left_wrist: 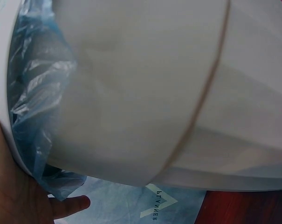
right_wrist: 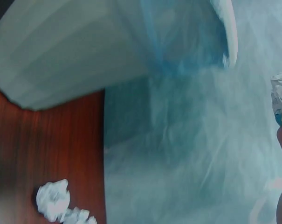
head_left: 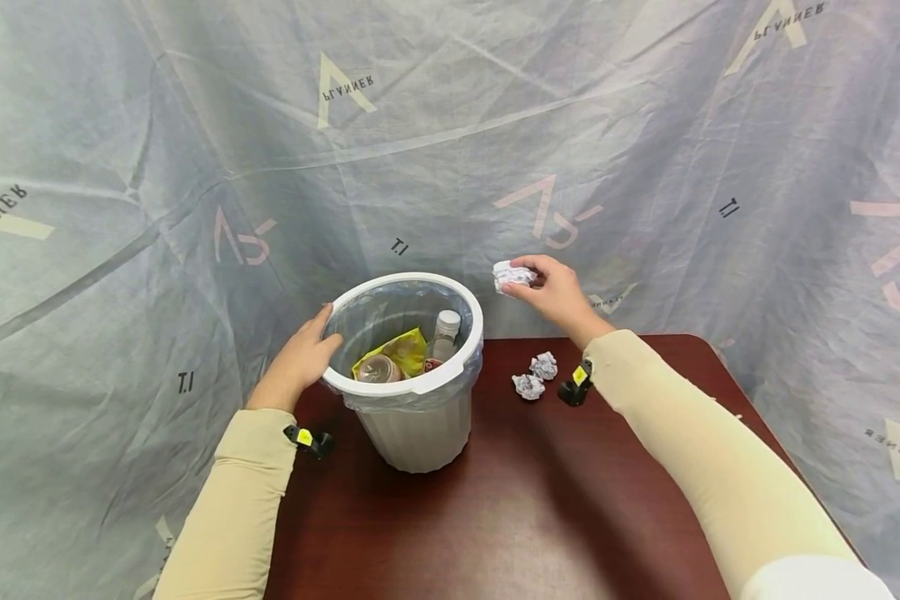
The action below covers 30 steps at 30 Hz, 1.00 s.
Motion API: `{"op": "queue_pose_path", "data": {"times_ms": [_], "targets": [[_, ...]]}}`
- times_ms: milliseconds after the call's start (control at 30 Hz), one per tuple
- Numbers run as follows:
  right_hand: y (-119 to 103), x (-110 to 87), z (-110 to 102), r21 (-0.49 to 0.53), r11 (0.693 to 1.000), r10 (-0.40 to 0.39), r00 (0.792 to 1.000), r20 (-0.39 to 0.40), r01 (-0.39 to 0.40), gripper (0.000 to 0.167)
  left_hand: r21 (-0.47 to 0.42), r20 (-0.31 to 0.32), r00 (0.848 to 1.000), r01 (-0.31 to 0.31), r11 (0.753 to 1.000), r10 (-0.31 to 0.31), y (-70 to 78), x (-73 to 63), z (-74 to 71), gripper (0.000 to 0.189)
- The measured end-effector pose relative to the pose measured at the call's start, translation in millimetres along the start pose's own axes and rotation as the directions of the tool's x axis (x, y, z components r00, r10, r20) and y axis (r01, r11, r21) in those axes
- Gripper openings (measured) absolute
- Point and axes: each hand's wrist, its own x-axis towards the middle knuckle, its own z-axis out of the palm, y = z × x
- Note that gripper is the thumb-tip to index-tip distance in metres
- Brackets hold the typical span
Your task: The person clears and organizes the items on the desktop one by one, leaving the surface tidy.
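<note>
My left hand (head_left: pixel 300 358) grips the white rim of a trash can (head_left: pixel 420 429), thumb over the edge. In the left wrist view, one finger (left_wrist: pixel 73 205) of that hand extends below the rim beside the bluish bag liner (left_wrist: pixel 43 88). My right hand (head_left: pixel 558 292) pinches a crumpled paper ball (head_left: pixel 513 277) between thumb and fingers, up in the air right of the rim. At the right edge of the right wrist view, the same paper ball (right_wrist: pixel 281 93) is partly cut off. Two more crumpled paper balls (head_left: pixel 543 366) lie on the table below the right hand.
Inside the can are a yellow packet (head_left: pixel 405 350), a bottle with a white cap (head_left: pixel 448 321) and a round-topped container (head_left: pixel 378 369). The can stands on a dark red table (head_left: pixel 450 533). Grey printed sheeting (head_left: pixel 435 167) hangs behind and at both sides.
</note>
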Motion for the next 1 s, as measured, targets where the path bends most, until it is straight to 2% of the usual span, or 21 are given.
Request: {"op": "queue_pose_path", "data": {"times_ms": [167,367,633,733,1000], "targets": [[-26,10.4,20,0.041,0.999,-0.029,0.999,0.043,0.027,0.046,-0.002,-0.003,1.0,0.003,1.0,-0.003,-1.1,-0.4,-1.3,0.07],[-54,13.5,43,0.088,0.995,-0.063,0.991,0.118,0.053,0.048,-0.007,-0.003,1.0,0.006,1.0,-0.006,-0.5,-0.7,-1.7,0.07],[-69,7.5,55,0.171,0.984,-0.09,0.969,0.232,0.051,0.052,-0.012,0.002,1.0,0.003,1.0,-0.003,0.7,-0.5,0.4,0.07],[-69,6.0,53,0.175,0.983,-0.099,0.968,0.232,0.059,0.052,-0.012,0.003,1.0,0.006,1.0,-0.006,0.7,-0.5,0.6,0.07],[-53,11.8,39,0.14,0.988,-0.087,0.986,0.145,0.067,0.049,-0.008,-0.005,1.0,0.005,1.0,-0.005,-1.6,1.3,0.6,0.07]]}}
